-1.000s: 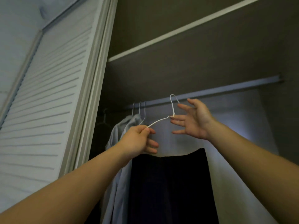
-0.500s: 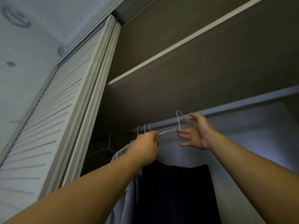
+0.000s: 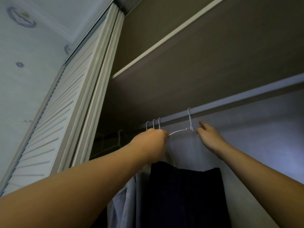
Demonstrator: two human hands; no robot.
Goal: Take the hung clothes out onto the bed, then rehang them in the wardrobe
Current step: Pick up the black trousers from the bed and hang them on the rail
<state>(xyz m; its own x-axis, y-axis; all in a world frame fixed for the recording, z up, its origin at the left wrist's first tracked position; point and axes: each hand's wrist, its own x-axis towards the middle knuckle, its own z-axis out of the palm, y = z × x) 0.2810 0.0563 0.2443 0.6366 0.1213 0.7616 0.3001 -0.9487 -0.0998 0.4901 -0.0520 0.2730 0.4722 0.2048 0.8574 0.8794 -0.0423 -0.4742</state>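
Reaching up into the wardrobe, the left hand (image 3: 150,142) is closed tight on the left shoulder of a white wire hanger (image 3: 179,131), and the right hand (image 3: 209,137) sits loose with fingers spread at the hanger's neck. A dark garment (image 3: 184,195) hangs below it. Further back, the hook is over the rail (image 3: 246,97), just right of three more hanger hooks (image 3: 153,124) near the rail's left end.

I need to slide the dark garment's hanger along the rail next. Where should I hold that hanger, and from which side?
Grip the hanger at its neck, just under the hook, coming from below and the right, where the right hand is. The hook already sits over the rail, and the thin wire shoulder, pinched by the left hand, would probably tilt if pushed.
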